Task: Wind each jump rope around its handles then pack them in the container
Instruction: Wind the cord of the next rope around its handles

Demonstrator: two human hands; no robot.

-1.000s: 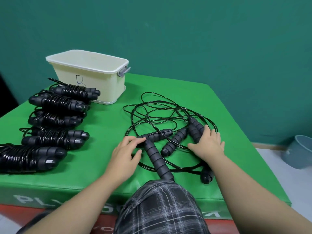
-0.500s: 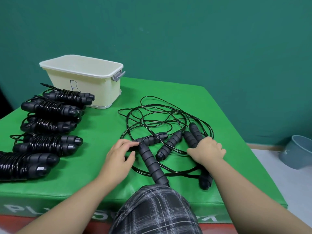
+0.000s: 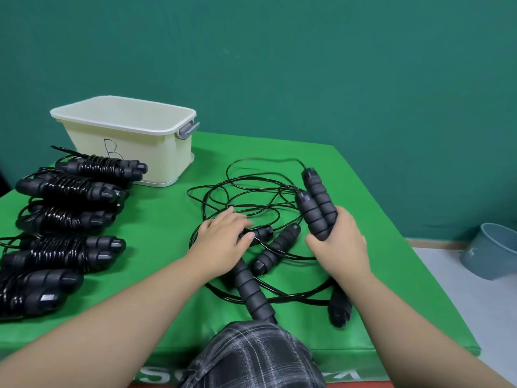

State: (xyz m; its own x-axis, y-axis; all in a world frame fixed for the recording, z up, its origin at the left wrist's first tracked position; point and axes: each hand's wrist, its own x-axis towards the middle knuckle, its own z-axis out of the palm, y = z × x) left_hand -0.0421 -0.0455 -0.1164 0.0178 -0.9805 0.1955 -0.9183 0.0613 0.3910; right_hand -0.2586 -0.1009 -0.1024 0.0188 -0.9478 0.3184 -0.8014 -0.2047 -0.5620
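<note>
My right hand [image 3: 340,242] grips two black foam handles [image 3: 316,203] side by side, raised off the mat and pointing away from me, their thin black cord trailing into a loose tangle [image 3: 246,191]. My left hand [image 3: 223,238] rests with loosely bent fingers on another handle [image 3: 260,233] and the cords beneath it. More loose handles lie near me: one [image 3: 275,249] between my hands, one [image 3: 251,292] under my left wrist, one [image 3: 340,306] under my right forearm. Several wound ropes [image 3: 70,217] lie in a row at the left. The cream container [image 3: 131,141] stands behind them.
Everything sits on a green padded mat [image 3: 167,219] whose front edge is just before my plaid-clad knee [image 3: 251,357]. A teal wall stands behind. A grey bucket [image 3: 489,250] sits on the floor to the right of the mat.
My right hand has closed round two handles and lifted them upright off the mat. My left hand has slid forward onto a handle and the cords.
</note>
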